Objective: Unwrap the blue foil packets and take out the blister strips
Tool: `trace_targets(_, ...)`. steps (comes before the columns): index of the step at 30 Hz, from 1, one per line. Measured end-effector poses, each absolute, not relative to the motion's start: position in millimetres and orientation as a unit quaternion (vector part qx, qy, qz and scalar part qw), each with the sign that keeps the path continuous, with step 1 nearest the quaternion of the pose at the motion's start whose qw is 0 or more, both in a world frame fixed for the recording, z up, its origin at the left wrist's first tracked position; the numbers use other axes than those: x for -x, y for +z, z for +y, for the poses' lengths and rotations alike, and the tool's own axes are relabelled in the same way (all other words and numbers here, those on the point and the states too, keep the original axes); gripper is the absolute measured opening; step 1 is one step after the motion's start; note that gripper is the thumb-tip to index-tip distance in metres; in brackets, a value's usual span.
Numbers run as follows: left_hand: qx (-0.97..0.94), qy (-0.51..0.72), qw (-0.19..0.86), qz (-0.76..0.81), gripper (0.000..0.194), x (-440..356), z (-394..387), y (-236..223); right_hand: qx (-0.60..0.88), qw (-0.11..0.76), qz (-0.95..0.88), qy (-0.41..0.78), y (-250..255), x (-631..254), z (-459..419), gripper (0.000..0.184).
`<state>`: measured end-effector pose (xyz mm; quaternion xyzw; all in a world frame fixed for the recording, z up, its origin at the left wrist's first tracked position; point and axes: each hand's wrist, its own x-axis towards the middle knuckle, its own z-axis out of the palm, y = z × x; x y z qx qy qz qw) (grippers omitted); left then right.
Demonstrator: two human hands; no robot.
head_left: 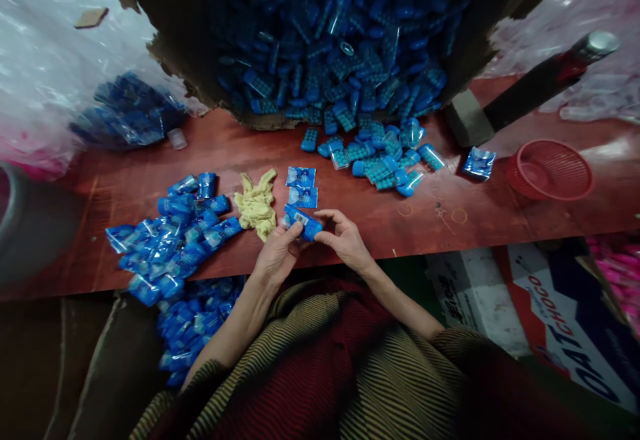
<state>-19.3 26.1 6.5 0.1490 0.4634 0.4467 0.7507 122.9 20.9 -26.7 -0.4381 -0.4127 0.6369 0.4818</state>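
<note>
A small bottle in a blue printed sleeve (305, 223), with a white barcode on it, is held between my two hands over the table's front edge. My left hand (283, 250) grips its left end, the thumb lying on the sleeve by the barcode. On the other end, the thumb and index finger of my right hand (347, 240) close around the sleeve. Just beyond my hands lie two flat blue printed sleeves (301, 187). To their left sits a crumpled pale yellow glove (257, 203). Farther left is a pile of blue-sleeved bottles (173, 237).
A torn cardboard box (187, 60) at the back spills clear, blue-capped bottles (377, 160) of teal pellets onto the red table (350, 200). Right of them are a hammer (523, 90), a blue packet stack (479, 163) and a red basket (550, 170). More sleeved bottles (197, 327) lie below the table edge.
</note>
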Motion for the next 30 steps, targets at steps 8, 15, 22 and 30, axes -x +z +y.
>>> trace_targets(8, -0.106, 0.433, 0.769, 0.458, 0.019, 15.7, 22.5, 6.6, 0.415, 0.465, -0.426, 0.656, -33.2, -123.0, 21.0, 0.045)
trace_targets(15, -0.094, 0.446, 0.764, 0.457, 0.023, 9.5, 18.2, 11.1, 0.35, 0.462, -0.49, 0.651, -27.8, -127.0, 18.4, 0.045)
trace_targets(22, -0.114, 0.487, 0.735, 0.458, 0.033, 1.1, 13.9, 12.9, 0.354, 0.464, -0.471, 0.661, -29.3, -124.5, 18.5, 0.047)
trace_targets(30, -0.103, 0.478, 0.733, 0.472, 0.028, 1.4, 12.5, 12.4, 0.378, 0.473, -0.413, 0.68, -32.0, -123.6, 19.1, 0.042)
